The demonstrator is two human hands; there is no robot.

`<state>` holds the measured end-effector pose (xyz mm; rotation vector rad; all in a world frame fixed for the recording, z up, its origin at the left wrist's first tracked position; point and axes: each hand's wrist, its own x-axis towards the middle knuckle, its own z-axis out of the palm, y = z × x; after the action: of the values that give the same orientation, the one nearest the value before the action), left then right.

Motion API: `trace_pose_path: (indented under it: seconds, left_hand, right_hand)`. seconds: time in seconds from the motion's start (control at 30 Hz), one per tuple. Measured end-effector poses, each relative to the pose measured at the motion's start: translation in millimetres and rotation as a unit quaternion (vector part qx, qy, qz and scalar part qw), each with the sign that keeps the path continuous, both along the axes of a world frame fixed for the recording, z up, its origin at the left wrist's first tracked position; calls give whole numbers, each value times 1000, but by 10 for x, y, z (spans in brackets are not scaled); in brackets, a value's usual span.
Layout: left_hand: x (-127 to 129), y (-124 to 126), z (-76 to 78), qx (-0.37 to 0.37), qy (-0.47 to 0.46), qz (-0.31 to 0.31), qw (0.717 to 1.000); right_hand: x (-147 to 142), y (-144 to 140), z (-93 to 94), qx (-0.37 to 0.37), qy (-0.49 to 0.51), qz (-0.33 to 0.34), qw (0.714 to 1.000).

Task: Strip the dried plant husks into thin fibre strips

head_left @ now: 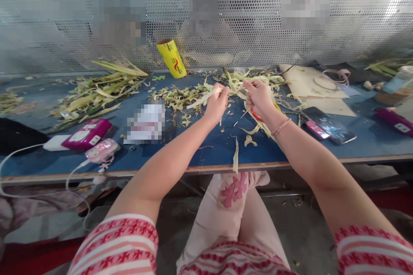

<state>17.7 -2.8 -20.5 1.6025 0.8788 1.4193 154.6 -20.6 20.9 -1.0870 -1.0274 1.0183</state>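
Observation:
My left hand [217, 104] is closed, its fingers pinching a pale dried leaf strip [204, 98] that sticks out to the left. Just to the right, my right hand [259, 98] pinches the end of another pale strip [238, 84]. Under its palm shows a red-orange loop [255, 114] with a bit of yellow beside it, perhaps scissor handles; whether the hand grips it I cannot tell. Dried scraps [179, 97] lie in a heap left of my hands, and more long strips lie behind and below them. One loose strip [236, 157] overhangs the table's front edge.
A bundle of long dried leaves [103, 88] lies at the left. Behind stands a yellow cardboard tube [171, 58] against a perforated metal screen [251, 47]. Purple power banks [87, 134], a pink cased device [102, 150], a phone [329, 124] and cardboard [309, 81] rest on the blue table [180, 154].

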Motion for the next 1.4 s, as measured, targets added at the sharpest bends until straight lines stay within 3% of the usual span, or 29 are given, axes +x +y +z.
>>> trace_pose_path:
  seconds: [0.17,0.4,0.7,0.83,0.97,1.1,1.4]
  left_hand:
    - [16,-74,106,-86,-78,1,993]
    - [-39,-101,158,-142,-59,-21,988]
    - [-202,178,33,-12,69,39,997]
    - [-225,155,37,95,141,76,983]
    - [-226,50,113,193,189,67,960]
    - [-219,-36,163,211,238,40,947]
    - [-205,-56,160,191,261,-19,946]
  right_hand:
    - [-15,-13,14,-8,7,-4,1000]
    - [39,24,-35,-9,31,1,999]
    - [110,35,-34,-28,18,26,999]
    - [104,26,-34,-48,-5,50,998]
    - [71,-9,-22,-58,-20,79,995]
    - [49,-48,2,-55,-21,83,995]
    - [81,-16,-8,-59,-4,88,994]
